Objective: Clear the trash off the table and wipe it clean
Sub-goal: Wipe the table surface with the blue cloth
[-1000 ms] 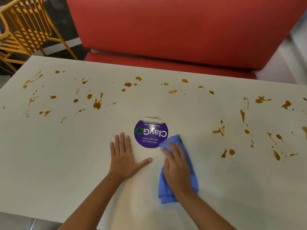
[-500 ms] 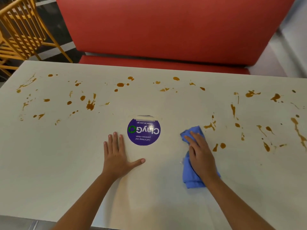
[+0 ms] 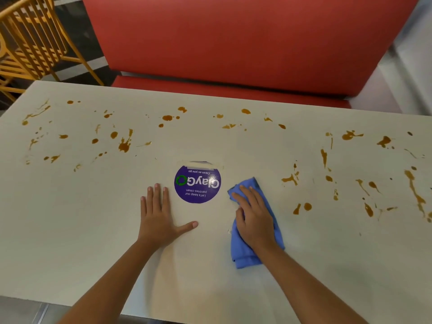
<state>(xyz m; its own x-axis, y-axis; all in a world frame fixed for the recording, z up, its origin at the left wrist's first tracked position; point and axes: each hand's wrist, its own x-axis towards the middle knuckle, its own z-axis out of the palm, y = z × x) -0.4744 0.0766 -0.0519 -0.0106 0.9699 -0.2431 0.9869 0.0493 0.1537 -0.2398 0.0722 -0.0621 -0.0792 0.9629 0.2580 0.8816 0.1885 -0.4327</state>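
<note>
The white table is spattered with brown sauce stains, several at the far left and several at the right. A folded blue cloth lies just right of a round purple sticker at the table's middle. My right hand presses flat on the cloth and covers most of it. My left hand rests flat on the table to the left of the sticker, fingers spread, holding nothing. The nearest stains lie a little right of the cloth.
A red padded bench runs along the table's far side. A yellow slatted chair stands off the far left corner. The table's near edge is close below my forearms.
My right hand slid the cloth right, away from the sticker, then back left toward it. My left hand stayed flat in place.
</note>
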